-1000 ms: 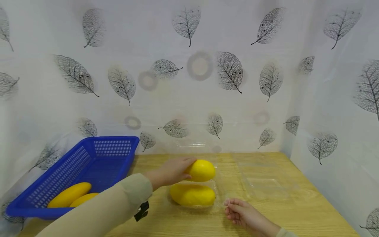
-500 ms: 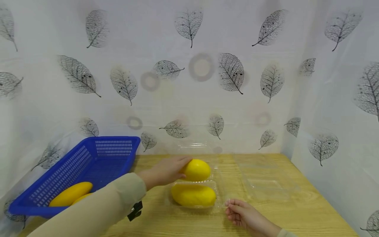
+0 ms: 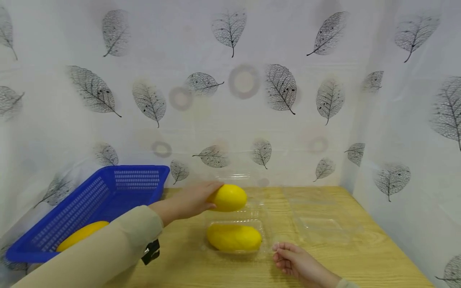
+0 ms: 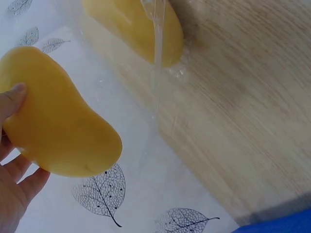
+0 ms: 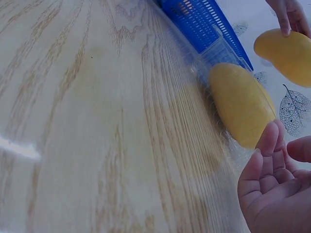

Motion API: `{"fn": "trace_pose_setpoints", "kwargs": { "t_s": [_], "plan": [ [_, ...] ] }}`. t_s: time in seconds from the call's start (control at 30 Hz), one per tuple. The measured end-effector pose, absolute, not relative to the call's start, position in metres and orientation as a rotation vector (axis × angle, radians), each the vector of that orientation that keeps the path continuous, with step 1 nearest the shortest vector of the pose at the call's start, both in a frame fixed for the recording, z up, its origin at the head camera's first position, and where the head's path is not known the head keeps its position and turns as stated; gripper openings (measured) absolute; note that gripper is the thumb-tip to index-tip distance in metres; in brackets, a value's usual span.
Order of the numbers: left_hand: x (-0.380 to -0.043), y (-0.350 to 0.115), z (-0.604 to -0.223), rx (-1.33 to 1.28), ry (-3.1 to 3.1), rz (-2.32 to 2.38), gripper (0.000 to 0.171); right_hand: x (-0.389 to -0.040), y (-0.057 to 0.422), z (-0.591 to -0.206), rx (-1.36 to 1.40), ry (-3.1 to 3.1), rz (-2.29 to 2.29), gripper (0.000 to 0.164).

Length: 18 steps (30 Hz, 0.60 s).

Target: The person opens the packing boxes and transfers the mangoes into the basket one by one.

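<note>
My left hand (image 3: pixel 192 200) grips a yellow mango (image 3: pixel 229 198) above the open lid side of a clear plastic box (image 3: pixel 262 236). In the left wrist view the thumb and fingers hold one end of that mango (image 4: pixel 63 121). A second mango (image 3: pixel 234 237) lies lengthwise in the box's near half. At the box's right near corner is my right hand (image 3: pixel 293 258), thumb and fingertips together, pinching the clear rim. The right wrist view shows its curled fingers (image 5: pixel 272 174) beside the boxed mango (image 5: pixel 240 104); the thin plastic there is hard to make out.
A blue perforated basket (image 3: pixel 124 200) stands at the left with a mango (image 3: pixel 83 235) in it, partly hidden by my left sleeve. Another clear plastic box (image 3: pixel 320 224) lies on the wooden table (image 3: pixel 374 256) to the right. A leaf-patterned sheet (image 3: pixel 230 120) hangs behind.
My left hand has moved left and slightly up with its mango, away from above the boxed mango. The right hand has stayed at the box's corner.
</note>
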<state>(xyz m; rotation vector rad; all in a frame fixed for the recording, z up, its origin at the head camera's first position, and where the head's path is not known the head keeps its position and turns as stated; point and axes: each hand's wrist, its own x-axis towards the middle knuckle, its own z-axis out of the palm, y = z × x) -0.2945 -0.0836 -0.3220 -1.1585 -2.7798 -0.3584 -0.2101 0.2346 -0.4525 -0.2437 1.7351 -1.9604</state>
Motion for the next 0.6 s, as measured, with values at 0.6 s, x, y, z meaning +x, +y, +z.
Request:
{"fn": "trace_pose_setpoints", "kwargs": {
  "t_s": [0.6],
  "plan": [
    [-0.298,-0.124,-0.308,-1.183,-2.68,-0.307,0.06,-0.209,0.234,-0.452,-0.243,1.739,-1.953,0.025]
  ]
}}
